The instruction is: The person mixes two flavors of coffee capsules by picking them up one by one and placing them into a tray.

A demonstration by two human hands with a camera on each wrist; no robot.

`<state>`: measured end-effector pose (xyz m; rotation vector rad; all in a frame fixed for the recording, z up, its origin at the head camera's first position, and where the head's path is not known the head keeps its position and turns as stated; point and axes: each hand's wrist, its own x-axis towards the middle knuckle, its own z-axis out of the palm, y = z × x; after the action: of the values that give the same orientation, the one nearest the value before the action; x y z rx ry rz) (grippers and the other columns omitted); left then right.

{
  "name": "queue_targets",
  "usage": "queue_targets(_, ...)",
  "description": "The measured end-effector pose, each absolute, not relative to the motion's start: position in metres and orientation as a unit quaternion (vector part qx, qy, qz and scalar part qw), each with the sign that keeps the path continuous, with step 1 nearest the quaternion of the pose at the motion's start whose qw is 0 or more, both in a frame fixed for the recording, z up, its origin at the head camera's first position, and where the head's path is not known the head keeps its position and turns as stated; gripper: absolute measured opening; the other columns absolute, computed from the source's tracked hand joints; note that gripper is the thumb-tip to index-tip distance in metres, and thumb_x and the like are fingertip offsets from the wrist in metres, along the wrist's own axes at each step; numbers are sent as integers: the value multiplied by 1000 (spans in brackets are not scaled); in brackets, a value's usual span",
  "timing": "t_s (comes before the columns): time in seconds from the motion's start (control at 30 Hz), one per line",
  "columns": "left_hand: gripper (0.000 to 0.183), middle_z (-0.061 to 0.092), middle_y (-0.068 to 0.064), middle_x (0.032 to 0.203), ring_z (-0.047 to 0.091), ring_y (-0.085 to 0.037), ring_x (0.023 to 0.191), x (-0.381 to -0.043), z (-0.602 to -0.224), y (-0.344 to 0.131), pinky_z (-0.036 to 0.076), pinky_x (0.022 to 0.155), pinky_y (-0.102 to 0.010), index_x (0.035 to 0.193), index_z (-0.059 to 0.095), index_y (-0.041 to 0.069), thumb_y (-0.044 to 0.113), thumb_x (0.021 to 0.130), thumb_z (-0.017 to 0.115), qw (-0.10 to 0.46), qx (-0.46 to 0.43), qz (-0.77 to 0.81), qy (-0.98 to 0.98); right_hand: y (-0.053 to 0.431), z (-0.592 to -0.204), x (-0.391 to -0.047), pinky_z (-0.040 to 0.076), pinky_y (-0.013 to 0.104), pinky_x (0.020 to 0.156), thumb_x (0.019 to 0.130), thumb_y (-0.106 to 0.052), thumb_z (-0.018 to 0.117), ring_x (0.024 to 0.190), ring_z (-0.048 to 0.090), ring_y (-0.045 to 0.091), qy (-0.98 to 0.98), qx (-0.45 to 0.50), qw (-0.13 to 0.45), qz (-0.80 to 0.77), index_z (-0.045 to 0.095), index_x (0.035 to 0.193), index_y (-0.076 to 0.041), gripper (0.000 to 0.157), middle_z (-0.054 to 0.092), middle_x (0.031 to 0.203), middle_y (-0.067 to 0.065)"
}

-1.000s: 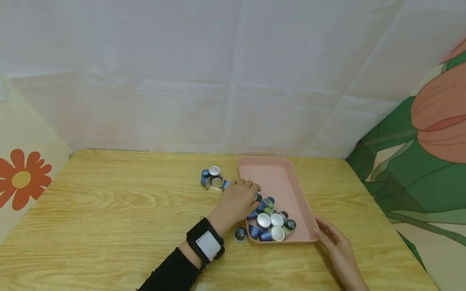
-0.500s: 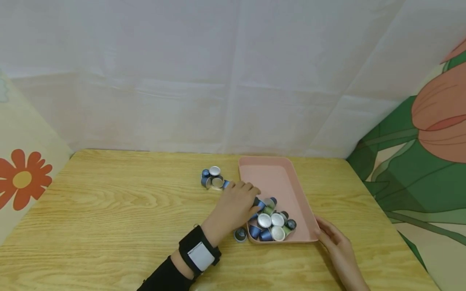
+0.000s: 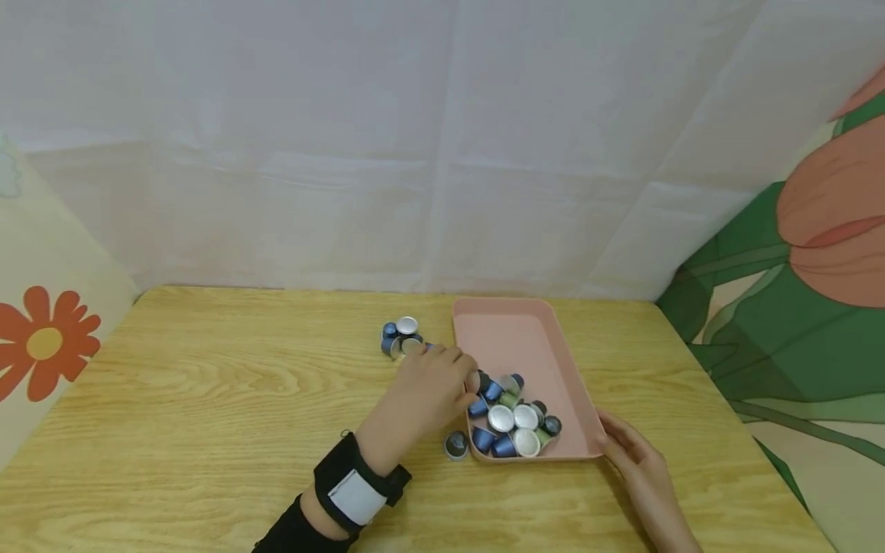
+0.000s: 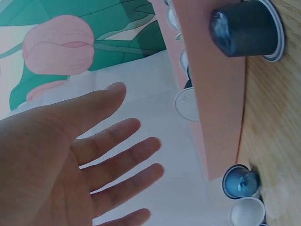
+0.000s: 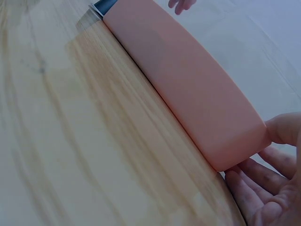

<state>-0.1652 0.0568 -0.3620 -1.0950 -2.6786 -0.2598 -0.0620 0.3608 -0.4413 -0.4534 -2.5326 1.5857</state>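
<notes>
Several coffee capsules, mostly blue, green and silver-lidded, including a white-lidded capsule (image 3: 501,418), lie in the near left part of the pink tray (image 3: 508,330). Over the tray's left rim hovers my left hand (image 3: 429,388); in the left wrist view its fingers (image 4: 127,150) are spread and relaxed, with nothing held. At the tray's near right corner, my right hand (image 3: 641,465) holds on. The right wrist view has its thumb (image 5: 284,128) at the rim and its fingers against the outer wall. Just outside the near left corner stands a dark capsule (image 3: 456,445).
A small group of capsules (image 3: 391,347) lies on the wooden table (image 3: 242,399), left of the tray and partly behind my left hand. A white sheet (image 3: 311,153) hangs behind the table. Flower-patterned panels (image 3: 830,322) flank both sides.
My left hand has drawn back leftward from over the capsules, and a dark capsule by its fingers now lies at the tray's left side. My right hand and the tray stay put.
</notes>
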Motion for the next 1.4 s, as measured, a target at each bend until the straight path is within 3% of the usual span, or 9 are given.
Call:
queue_targets(0.13,25,66,6,91,62,-15,84,-163,-359,55,47,77,-34,97,70,21,44,89,72,93,-374,-80,-919,361,-441,-62,38,3,88,101,-38,57,107,43,-22,-845,-159,50,509,46,146,-4,58,53,125,-22)
queue_targets(0.27,24,67,7,88,61,-11,80,-160,-358,55,50,78,-36,97,71,20,42,88,74,62,-378,-85,-920,360,-439,-63,36,3,89,102,-38,55,109,42,-21,-851,-167,41,496,45,147,-4,57,52,141,3)
queue_targets(0.37,27,64,7,78,57,-8,71,-157,-358,56,51,70,-32,92,71,18,43,86,76,34,-372,-77,-925,360,-438,-63,34,2,89,102,-40,53,111,40,-19,-850,-176,28,496,43,148,-5,59,46,148,15)
queue_targets(0.47,32,56,7,65,50,-7,58,-152,-358,57,47,57,-27,76,67,15,45,84,77,6,-354,-49,-934,359,-437,-63,35,2,89,102,-42,52,112,40,-17,-845,-183,16,502,41,150,-6,61,43,150,16)
queue_targets(0.57,38,52,6,60,45,-8,53,-148,-358,58,44,51,-25,68,65,12,45,82,79,-34,-335,-25,-941,359,-436,-63,36,3,88,102,-42,52,111,40,-18,-843,-184,15,505,40,150,-6,62,42,150,16)
queue_targets(0.77,33,61,2,70,55,-13,62,-144,-365,62,50,66,-31,82,69,10,41,82,80,-77,-331,-21,-940,360,-437,-63,36,3,88,102,-43,52,111,40,-18,-845,-178,20,503,41,150,-5,62,42,150,16)
queue_targets(0.97,29,62,1,71,54,-13,63,-145,-374,66,52,72,-34,80,70,10,36,81,82,-97,-327,-31,-940,359,-439,-63,38,3,87,102,-40,54,107,41,-22,-847,-171,36,502,44,148,-4,59,44,148,16)
queue_targets(1.23,37,57,5,70,53,-12,66,-149,-378,66,50,73,-33,73,63,15,44,74,86,-114,-330,-48,-936,360,-441,-62,39,4,88,102,-34,55,107,45,-21,-842,-146,60,515,47,145,-1,54,52,120,-27)
queue_targets(1.4,41,58,3,80,55,-14,76,-155,-385,64,50,77,-34,85,68,13,44,69,89,-127,-331,-73,-932,360,-440,-62,39,4,88,102,-34,55,107,45,-21,-841,-145,59,517,46,145,-1,55,51,118,-30)
